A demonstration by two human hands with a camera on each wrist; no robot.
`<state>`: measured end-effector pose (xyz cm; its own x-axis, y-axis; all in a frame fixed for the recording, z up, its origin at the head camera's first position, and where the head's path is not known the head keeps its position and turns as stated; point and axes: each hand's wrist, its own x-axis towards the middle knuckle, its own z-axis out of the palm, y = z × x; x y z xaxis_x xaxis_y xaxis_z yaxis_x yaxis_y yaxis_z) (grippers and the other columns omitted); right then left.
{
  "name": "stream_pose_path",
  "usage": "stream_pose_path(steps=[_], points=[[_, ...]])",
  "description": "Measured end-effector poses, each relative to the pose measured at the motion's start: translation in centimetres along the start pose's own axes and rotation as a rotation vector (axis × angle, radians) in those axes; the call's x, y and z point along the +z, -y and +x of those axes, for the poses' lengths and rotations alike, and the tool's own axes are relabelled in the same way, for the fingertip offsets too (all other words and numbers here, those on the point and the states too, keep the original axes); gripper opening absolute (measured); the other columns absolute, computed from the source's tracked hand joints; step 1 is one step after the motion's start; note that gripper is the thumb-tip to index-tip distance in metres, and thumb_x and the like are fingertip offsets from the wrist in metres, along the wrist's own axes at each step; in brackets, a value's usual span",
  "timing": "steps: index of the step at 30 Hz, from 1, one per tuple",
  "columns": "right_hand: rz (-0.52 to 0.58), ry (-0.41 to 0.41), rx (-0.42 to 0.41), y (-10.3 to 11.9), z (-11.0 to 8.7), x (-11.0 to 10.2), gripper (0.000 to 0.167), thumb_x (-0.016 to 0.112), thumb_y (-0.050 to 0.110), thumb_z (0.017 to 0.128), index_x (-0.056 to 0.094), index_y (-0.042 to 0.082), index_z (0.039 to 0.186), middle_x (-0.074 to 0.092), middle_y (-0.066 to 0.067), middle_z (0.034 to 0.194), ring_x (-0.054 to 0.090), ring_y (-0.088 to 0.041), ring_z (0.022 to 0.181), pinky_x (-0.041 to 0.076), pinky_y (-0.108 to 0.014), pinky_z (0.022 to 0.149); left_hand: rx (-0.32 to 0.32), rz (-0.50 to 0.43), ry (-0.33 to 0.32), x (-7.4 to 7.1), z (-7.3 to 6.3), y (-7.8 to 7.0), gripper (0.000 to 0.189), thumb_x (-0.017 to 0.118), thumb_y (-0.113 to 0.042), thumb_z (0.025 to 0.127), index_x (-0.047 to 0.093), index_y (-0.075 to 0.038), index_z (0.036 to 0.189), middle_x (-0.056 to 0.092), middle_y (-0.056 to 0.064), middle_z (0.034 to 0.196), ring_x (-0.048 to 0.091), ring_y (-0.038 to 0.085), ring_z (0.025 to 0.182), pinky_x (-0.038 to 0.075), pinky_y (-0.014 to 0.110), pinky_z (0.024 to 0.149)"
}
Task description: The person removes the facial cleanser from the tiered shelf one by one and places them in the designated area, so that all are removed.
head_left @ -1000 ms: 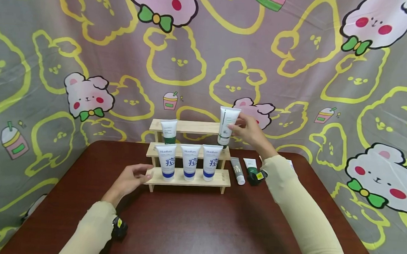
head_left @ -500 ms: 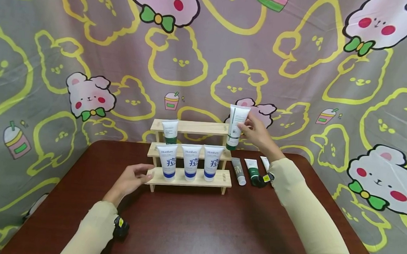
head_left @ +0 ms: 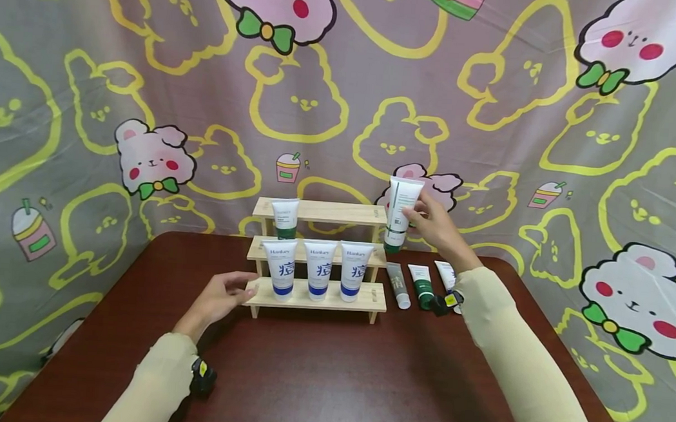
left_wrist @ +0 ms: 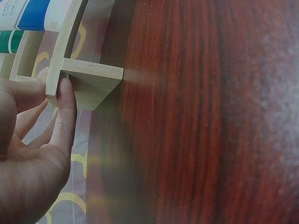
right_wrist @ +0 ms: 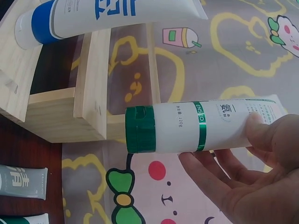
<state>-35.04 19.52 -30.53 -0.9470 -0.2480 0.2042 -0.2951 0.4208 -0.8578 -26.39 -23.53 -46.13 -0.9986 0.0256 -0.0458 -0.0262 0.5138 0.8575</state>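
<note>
My right hand [head_left: 438, 227] pinches a white squeeze tube with a green cap [right_wrist: 177, 126], held cap down in the air just right of the three-tier wooden display stand [head_left: 320, 305]. In the left wrist view, the thumb and fingers of my left hand [left_wrist: 42, 140] grip the end of the stand's lowest board [left_wrist: 58, 70]. Three white tubes with blue bands, the middle one [head_left: 319, 271] among them, stand in a row on that bottom tier. A smaller white and green tube [head_left: 285, 219] stands on the middle tier at the left.
Right of the stand, a grey tube [head_left: 398, 286], a white and green tube [head_left: 422, 286] and a white tube [head_left: 446, 276] lie on the dark red table [head_left: 316, 371]. A cartoon-patterned cloth [head_left: 346, 76] hangs close behind.
My right hand has carried the white tube with the green cap rightward, from over the stand's right end to just beyond it. My left hand stays on the stand.
</note>
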Motion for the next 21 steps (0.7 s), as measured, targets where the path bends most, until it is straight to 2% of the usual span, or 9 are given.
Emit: stream_pose_path(steps=[4,7,11,15,21], points=[[-0.006,-0.011,-0.001,-0.2,-0.1,-0.3,0.041,0.048,0.011,0.109,0.041,0.0,0.148,0.059,-0.032,0.13,0.061,-0.042,0.119,0.055,-0.057,0.099,-0.011,0.006,-0.002,0.0,0.0,-0.1,0.042,0.072,-0.019,0.097,0.065,-0.012,0.138,0.061,0.017,0.146,0.068,0.03,0.116,0.056,0.047,0.101],[-0.035,-0.019,-0.003,-0.3,-0.3,-0.5,0.041,0.049,0.012,0.109,0.043,-0.001,0.147,0.058,-0.031,0.129,0.062,-0.04,0.116,0.06,-0.042,0.091,-0.014,0.006,0.001,0.0,0.0,-0.1,0.043,0.072,-0.02,0.098,0.065,-0.012,0.139,0.06,0.018,0.147,0.068,0.029,0.116,0.055,0.049,0.102],[-0.052,-0.025,0.01,-0.4,-0.5,-0.9,0.041,0.05,0.014,0.109,0.044,-0.003,0.146,0.058,-0.031,0.129,0.062,-0.038,0.113,0.059,-0.029,0.082,-0.027,0.001,0.003,0.0,0.0,-0.1,0.043,0.072,-0.021,0.098,0.064,-0.013,0.139,0.059,0.018,0.148,0.067,0.029,0.117,0.054,0.05,0.103],[-0.036,-0.014,0.028,-0.4,-0.7,-1.3,0.042,0.049,0.015,0.109,0.044,-0.004,0.147,0.056,-0.031,0.13,0.061,-0.038,0.114,0.061,-0.03,0.082,-0.032,-0.002,0.002,0.1,0.0,-0.2,0.043,0.072,-0.021,0.098,0.064,-0.013,0.139,0.059,0.017,0.148,0.067,0.03,0.118,0.054,0.05,0.104],[-0.027,-0.014,0.067,-0.5,-1.1,-2.0,0.044,0.048,0.017,0.11,0.042,-0.002,0.149,0.054,-0.031,0.134,0.06,-0.039,0.118,0.06,-0.046,0.094,-0.047,-0.002,0.005,0.1,0.0,-0.1,0.045,0.073,-0.024,0.097,0.064,-0.014,0.14,0.058,0.017,0.15,0.066,0.031,0.12,0.053,0.052,0.106]])
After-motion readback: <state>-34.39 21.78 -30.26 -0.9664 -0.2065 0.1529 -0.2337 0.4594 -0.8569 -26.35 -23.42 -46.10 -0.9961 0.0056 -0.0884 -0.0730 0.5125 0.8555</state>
